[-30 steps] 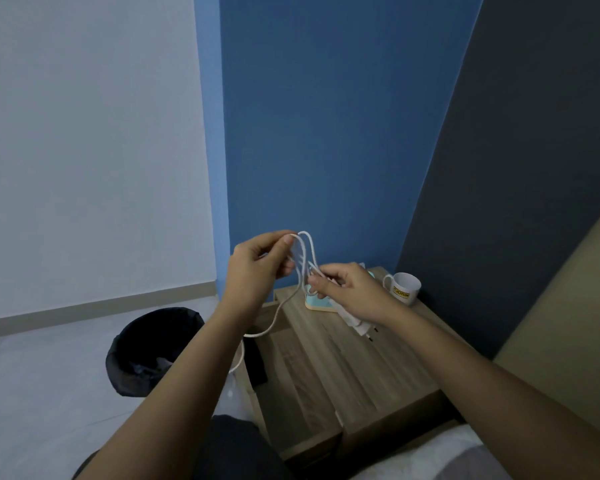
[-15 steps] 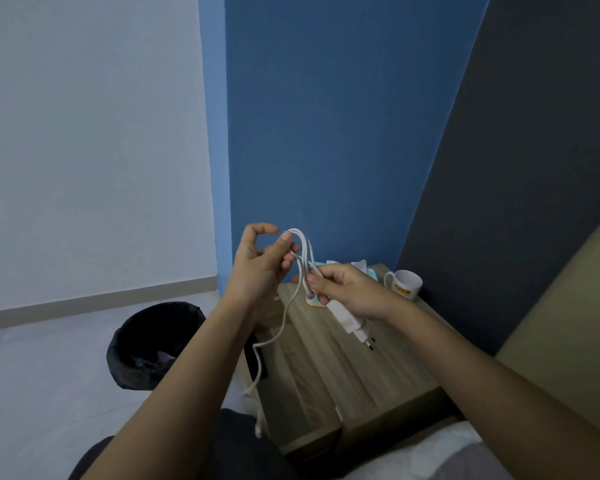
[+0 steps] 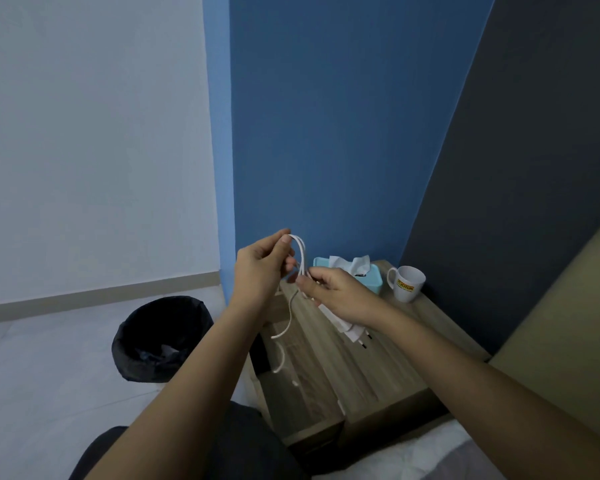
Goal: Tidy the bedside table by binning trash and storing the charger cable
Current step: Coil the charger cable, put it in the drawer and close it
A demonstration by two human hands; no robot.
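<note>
A white charger cable (image 3: 301, 252) is looped in the air above the wooden bedside table (image 3: 388, 362). My left hand (image 3: 262, 270) pinches the top of the loops between thumb and fingers. My right hand (image 3: 338, 294) grips the bundle lower down together with the white plug adapter (image 3: 355, 334), whose pins stick out below my palm. The cable's loose tail (image 3: 284, 327) dangles down past the table's left front. A black-lined bin (image 3: 161, 337) stands on the floor to the left of the table, with some scraps inside.
A light blue tissue box (image 3: 369, 277) with a tissue sticking out and a white mug (image 3: 407, 284) stand at the back of the table by the blue wall. A bed edge (image 3: 413, 455) lies at lower right. My dark-clothed knee (image 3: 222, 445) is at the bottom.
My left hand has closed again on the top of the loops after opening briefly. The hanging tail has grown shorter and swung up. The view shifted slightly, showing the tissue box.
</note>
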